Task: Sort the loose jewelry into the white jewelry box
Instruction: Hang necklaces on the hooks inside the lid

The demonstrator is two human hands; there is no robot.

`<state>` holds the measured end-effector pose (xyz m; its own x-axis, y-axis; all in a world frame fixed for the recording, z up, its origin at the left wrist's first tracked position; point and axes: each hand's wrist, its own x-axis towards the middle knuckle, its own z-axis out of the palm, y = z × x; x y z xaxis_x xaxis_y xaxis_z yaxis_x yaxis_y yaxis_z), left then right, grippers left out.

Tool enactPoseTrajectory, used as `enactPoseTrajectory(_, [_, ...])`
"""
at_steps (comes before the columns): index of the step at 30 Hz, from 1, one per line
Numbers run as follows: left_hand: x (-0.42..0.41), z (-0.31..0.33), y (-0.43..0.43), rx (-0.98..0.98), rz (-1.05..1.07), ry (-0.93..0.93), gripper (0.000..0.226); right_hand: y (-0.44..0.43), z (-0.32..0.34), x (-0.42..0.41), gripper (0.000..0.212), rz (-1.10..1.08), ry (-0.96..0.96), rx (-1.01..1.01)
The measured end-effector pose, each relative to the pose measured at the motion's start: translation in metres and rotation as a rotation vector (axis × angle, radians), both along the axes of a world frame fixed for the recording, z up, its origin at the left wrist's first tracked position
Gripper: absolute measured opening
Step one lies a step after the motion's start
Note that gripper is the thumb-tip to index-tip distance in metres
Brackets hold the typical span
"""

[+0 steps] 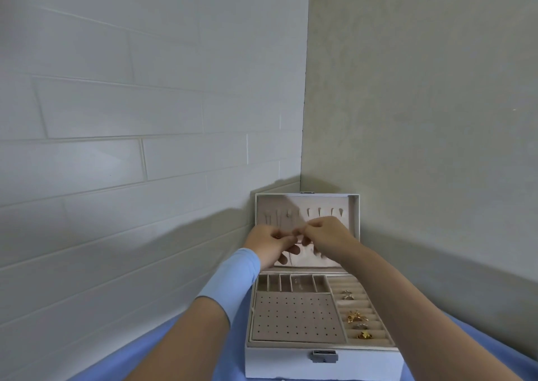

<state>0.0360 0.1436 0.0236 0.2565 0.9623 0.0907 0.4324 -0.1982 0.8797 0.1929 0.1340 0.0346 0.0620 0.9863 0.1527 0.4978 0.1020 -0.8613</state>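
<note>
**Two hands pinch a tiny piece in front of the lid hooks**

On the far left is a pale tiled wall (pixel 116 118). Next comes the left arm in a light blue sleeve (pixel 233 278).

The left hand (pixel 269 242) is held up in front of the open lid (pixel 353 206) of the white jewelry box (pixel 320 363). Its grip is pinched tight, fingers curled in. The right hand (pixel 329 236) is just beside it, and its grip is pinched too. The two sets of fingertips meet in the middle. They seem to hold one small piece of jewelry (pixel 296 232) between them, but it is too tiny to tell what it is.

The row of hooks (pixel 320 211) runs left to right across the lid, just above and behind the hands. Thin things already hang from the hooks on the left. The hooks on the right look bare, and the right hand is nearer to them. So I think the piece has to go up and a little to the right to hang there.

Lower down, the box tray shows a panel with holes (pixel 295 316). On its right side, gold rings (pixel 355 317) sit in the soft rolls. The box stands on a blue cloth (pixel 174 351).
</note>
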Motion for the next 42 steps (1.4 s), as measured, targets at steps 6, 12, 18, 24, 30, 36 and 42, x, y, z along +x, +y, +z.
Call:
enactPoseTrajectory(6, [0.000,0.004,0.006,0.097,0.015,0.139,0.016,-0.002,-0.022,-0.009,0.016,0.164,-0.056,-0.216])
enactPoseTrajectory(12, [-0.006,0.006,0.017,0.139,0.018,0.239,0.021,0.006,-0.025,-0.006,0.023,0.055,0.003,-0.062])
enactPoseTrajectory(18, [0.002,-0.012,0.034,0.227,0.089,0.583,0.045,0.020,-0.004,0.002,0.022,-0.064,0.006,0.096])
enactPoseTrajectory(24, [0.006,-0.018,0.039,0.307,0.048,0.844,0.041,0.038,0.002,0.002,0.026,-0.080,-0.017,0.150])
enactPoseTrajectory(30, [0.004,-0.021,0.041,0.342,0.037,0.880,0.035,0.047,-0.008,-0.002,0.026,-0.020,-0.311,0.066])
enactPoseTrajectory(36, [-0.001,-0.018,0.038,0.328,0.027,0.848,0.031,0.040,-0.021,-0.006,0.009,-0.026,-0.584,0.035])
enactPoseTrajectory(42, [-0.005,-0.005,0.015,0.277,-0.002,0.713,0.045,0.004,-0.005,-0.003,0.020,-0.008,-0.589,0.076])
